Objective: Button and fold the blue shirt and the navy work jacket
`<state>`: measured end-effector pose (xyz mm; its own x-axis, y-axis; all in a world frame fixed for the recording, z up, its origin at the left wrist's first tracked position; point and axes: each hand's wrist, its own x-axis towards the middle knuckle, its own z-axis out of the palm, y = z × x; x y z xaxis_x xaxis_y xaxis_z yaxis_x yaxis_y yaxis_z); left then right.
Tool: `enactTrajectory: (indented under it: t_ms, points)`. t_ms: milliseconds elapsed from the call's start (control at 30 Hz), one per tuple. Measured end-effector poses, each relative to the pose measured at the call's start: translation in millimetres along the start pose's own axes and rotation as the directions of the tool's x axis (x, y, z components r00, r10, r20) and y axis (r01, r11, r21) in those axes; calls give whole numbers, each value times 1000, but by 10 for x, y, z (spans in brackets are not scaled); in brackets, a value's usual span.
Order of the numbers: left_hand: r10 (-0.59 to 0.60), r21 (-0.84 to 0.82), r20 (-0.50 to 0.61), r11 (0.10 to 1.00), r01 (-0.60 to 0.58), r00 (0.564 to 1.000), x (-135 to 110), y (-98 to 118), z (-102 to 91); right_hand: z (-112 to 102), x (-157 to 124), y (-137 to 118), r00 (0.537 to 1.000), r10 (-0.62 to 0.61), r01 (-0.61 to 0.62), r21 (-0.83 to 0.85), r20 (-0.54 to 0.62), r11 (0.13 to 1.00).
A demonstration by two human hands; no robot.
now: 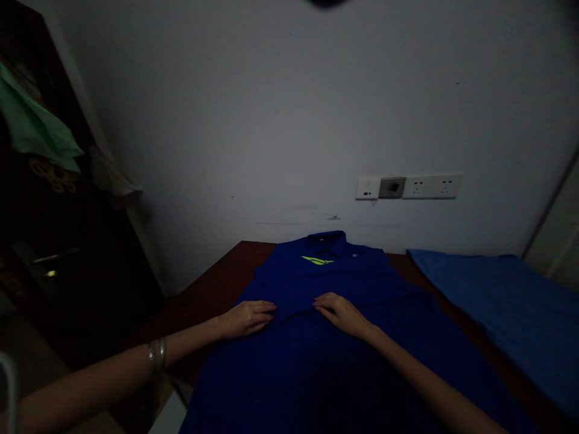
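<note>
A dark blue shirt (325, 361) with a small yellow-green logo (317, 260) near its collar lies spread flat on a dark brown table (212, 289). My left hand (248, 317) rests palm down on the shirt's left side, fingers stretched out flat. My right hand (340, 313) lies on the shirt's middle, fingers extended and together, pointing left. The two hands are a short gap apart. Neither hand holds anything. Bangles (156, 354) circle my left wrist.
A lighter blue cloth (502, 301) lies on the table's right side. A wall with a row of sockets (409, 187) stands behind the table. At the left is a dark shelf unit (40, 253) with a green cloth (36, 129) hanging.
</note>
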<state>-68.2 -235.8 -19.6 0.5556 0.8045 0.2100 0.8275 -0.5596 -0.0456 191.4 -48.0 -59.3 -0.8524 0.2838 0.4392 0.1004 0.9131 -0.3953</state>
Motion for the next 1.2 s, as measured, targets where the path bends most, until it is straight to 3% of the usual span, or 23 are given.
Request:
enactTrajectory:
  t_ms: [200, 400, 500, 667, 733, 833, 900, 1067, 1200]
  points:
    - [-3, -35, 106, 999, 7, 994, 11, 11, 30, -33, -12, -6, 1000, -17, 19, -69, 26, 997]
    - [-49, 34, 114, 998, 45, 992, -26, -34, 196, -37, -22, -5, 993, -60, 75, -154, 100, 985]
    - [-87, -24, 49, 996, 89, 995, -54, -40, 230, -29, -22, 2, 991, -58, 77, -162, 120, 984]
    - [-174, -151, -150, 977, 152, 973, -97, -88, 211, -26, -34, -4, 990, -36, 56, -150, 136, 987]
    - [-102, -153, -117, 985, 83, 988, -109, -92, 190, -26, -46, -14, 990, -33, 52, -130, 138, 990]
    - [56, -155, 37, 987, -49, 998, -126, -55, 158, -22, -69, -22, 991, -23, 38, -109, 134, 993]
    - [67, -173, 82, 984, -52, 994, -138, -18, 146, -17, -83, -18, 991, -8, 21, -95, 134, 995]
    - [-113, -215, 64, 969, 125, 991, -114, 13, 151, -38, -98, -41, 988, 21, -9, -75, 155, 997]
    - [-401, -203, -16, 898, 390, 916, 43, -103, 143, -158, -124, -90, 990, 9, 6, -107, 141, 994]
